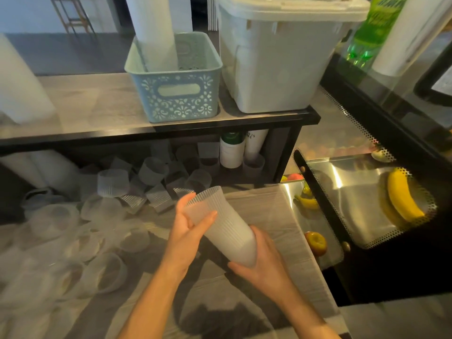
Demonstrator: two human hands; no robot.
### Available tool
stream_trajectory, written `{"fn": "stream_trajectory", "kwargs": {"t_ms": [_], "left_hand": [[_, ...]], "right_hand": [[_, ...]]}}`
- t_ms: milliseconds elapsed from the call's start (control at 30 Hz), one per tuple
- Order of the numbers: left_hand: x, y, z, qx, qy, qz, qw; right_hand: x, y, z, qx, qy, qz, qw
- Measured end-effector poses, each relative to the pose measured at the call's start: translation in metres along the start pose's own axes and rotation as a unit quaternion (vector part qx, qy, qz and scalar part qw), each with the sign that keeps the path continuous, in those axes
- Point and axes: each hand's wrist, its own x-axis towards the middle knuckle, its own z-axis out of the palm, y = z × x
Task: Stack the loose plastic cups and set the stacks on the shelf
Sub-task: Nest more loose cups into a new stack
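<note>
While both hands held it above the counter [281, 216], the stack [225, 223] of ribbed cups lay tilted, open mouth up and away toward the shelf [220, 123], closed base down toward the person. The left hand [188, 231] gripped the upper part near the mouth, thumb on one side and fingers curled round the other. The right hand [264, 263] cupped the base from beneath, fingers wrapped under it. Loose cups [112, 182] lay scattered on the counter to the left and behind, some upright, some on their sides, reaching back under the shelf. Bare counter showed just right of the stack, up to the counter's right edge. Beyond that edge sat a display case [367, 192] holding a banana [403, 196] and an apple [316, 242]. On the shelf stood a blue basket [176, 94] and a white bin [281, 57], close side by side, with open shelf surface left of the basket.
</note>
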Motion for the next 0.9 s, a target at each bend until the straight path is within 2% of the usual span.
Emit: {"fn": "stream_trajectory", "kwargs": {"t_ms": [333,500,700,800,900], "left_hand": [[-0.009,-0.004,0.004,-0.018,0.013,0.008,1.000],[-0.013,-0.006,0.002,0.050,-0.049,0.000,0.998],[-0.020,-0.016,0.003,0.101,-0.081,-0.019,0.991],[-0.011,-0.014,0.006,0.087,-0.066,-0.030,0.994],[0.011,-0.020,0.008,0.066,-0.014,-0.039,0.997]], "right_hand": [[-0.004,-0.015,0.002,0.014,-0.023,-0.012,1.000],[-0.002,-0.015,0.001,0.035,-0.012,0.003,0.999],[0.001,-0.005,0.001,0.042,0.006,0.025,0.999],[0.001,-0.001,-0.003,0.050,0.019,0.036,0.998],[0.005,0.004,-0.011,0.057,0.027,0.053,0.997]]}}
